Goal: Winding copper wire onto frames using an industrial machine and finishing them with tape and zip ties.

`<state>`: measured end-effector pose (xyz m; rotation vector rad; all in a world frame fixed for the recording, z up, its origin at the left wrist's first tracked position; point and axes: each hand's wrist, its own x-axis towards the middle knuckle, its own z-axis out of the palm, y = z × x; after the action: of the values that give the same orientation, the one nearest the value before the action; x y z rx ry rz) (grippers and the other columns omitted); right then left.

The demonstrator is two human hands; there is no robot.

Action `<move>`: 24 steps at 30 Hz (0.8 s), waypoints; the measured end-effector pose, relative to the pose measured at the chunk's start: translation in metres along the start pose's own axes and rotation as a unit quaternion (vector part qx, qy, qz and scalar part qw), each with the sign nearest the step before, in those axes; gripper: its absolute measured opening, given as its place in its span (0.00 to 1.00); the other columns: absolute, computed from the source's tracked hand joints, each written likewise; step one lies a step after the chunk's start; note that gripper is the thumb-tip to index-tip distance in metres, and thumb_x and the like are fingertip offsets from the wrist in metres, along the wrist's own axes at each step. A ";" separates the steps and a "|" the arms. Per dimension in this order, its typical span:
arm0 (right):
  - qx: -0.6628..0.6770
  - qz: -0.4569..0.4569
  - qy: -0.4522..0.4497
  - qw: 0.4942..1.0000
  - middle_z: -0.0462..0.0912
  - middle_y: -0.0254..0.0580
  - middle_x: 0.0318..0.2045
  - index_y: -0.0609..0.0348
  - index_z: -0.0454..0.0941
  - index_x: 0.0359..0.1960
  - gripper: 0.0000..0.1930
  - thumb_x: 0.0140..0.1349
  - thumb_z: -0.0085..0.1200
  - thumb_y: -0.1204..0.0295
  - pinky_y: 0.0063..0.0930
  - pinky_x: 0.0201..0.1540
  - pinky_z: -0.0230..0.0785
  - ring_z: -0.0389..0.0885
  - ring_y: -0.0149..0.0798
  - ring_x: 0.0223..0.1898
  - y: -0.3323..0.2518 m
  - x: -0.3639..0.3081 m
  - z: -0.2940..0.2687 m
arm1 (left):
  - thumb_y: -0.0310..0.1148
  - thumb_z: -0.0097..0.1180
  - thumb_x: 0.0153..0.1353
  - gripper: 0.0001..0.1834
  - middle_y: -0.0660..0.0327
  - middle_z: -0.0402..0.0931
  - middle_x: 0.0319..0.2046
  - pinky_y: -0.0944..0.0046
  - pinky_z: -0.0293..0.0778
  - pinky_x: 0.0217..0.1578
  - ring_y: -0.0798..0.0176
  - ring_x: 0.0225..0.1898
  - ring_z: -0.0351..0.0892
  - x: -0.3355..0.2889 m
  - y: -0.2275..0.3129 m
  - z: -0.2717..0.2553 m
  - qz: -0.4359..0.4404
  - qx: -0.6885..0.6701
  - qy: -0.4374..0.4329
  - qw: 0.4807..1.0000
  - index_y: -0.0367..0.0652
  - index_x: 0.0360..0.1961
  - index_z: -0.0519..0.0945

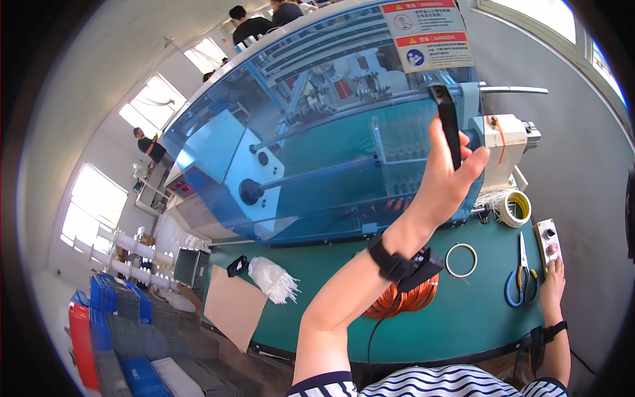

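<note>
Left hand (443,177): curled round the black bar handle (449,126), two o'clock, on the see-through blue machine cover (331,228)!
Right hand (553,288): fingertips touching the white rectangular control box (547,239), three o'clock (gripping or merely resting, can't tell).
Green bench (489,331): blue-and-yellow-handled metal scissors (522,268) at four, copper-coloured wire coil (423,296) at five, partly hidden.
</note>
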<state>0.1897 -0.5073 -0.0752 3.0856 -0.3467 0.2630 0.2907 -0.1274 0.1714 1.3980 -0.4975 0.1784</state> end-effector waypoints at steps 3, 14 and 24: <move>0.054 -0.004 0.041 0.998 0.69 0.56 0.53 0.67 0.68 0.47 0.16 0.55 0.38 0.85 0.45 0.49 0.67 0.70 0.55 0.52 -0.009 0.002 -0.002 | 0.46 0.58 0.53 0.50 0.54 0.57 0.44 0.67 0.66 0.42 0.65 0.39 0.62 0.001 -0.005 0.010 0.017 0.010 0.021 1.000 0.35 0.65 0.40; 0.069 0.000 0.061 0.996 0.77 0.53 0.39 0.62 0.72 0.36 0.10 0.57 0.39 0.75 0.48 0.44 0.68 0.75 0.57 0.43 0.055 0.068 0.057 | 0.56 0.57 0.50 0.58 0.36 0.40 0.65 0.61 0.43 0.66 0.45 0.68 0.39 -0.055 0.020 0.018 -0.062 0.427 -0.019 0.902 0.21 0.63 0.38; 0.021 -0.056 -0.020 0.998 0.76 0.52 0.46 0.63 0.74 0.40 0.12 0.54 0.42 0.78 0.43 0.49 0.68 0.74 0.53 0.49 -0.035 0.007 -0.015 | 0.47 0.56 0.54 0.42 0.36 0.58 0.59 0.57 0.55 0.62 0.43 0.62 0.57 -0.221 0.047 -0.062 -0.061 0.523 -0.058 0.848 0.25 0.60 0.56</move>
<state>0.2016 -0.4744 -0.0591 3.1408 -0.1696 0.2066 0.0904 -0.0214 0.1121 2.5212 -0.4119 0.2824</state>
